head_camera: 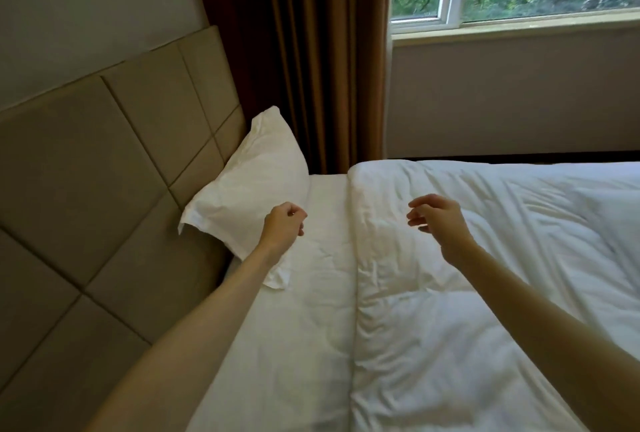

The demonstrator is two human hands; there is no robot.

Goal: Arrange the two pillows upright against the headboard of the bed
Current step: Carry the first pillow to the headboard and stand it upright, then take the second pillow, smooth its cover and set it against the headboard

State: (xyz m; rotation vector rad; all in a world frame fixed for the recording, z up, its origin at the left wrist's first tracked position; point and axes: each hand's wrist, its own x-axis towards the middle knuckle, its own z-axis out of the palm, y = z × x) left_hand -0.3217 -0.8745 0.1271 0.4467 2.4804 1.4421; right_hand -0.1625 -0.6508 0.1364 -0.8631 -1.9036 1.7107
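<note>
Progress is judged to be about half: one white pillow (252, 182) is seen propped upright, leaning on the padded headboard (114, 161) at the far end of the bed, next to the brown curtain (311, 50). A second pillow is not seen anywhere in view, so its fetching and placing is taken to be what is left. The stretch of headboard nearer the camera is bare, with only the sheet (298, 310) below it, and the folded duvet (485, 258) is spread to the right.

Nothing is held by the left hand (284, 223); its fingers are loosely curled and are shown just in front of the pillow's lower edge, whether touching or just apart cannot be told. The right hand (436, 216) is raised above the duvet, fingers half bent and empty, well apart from the pillow.
</note>
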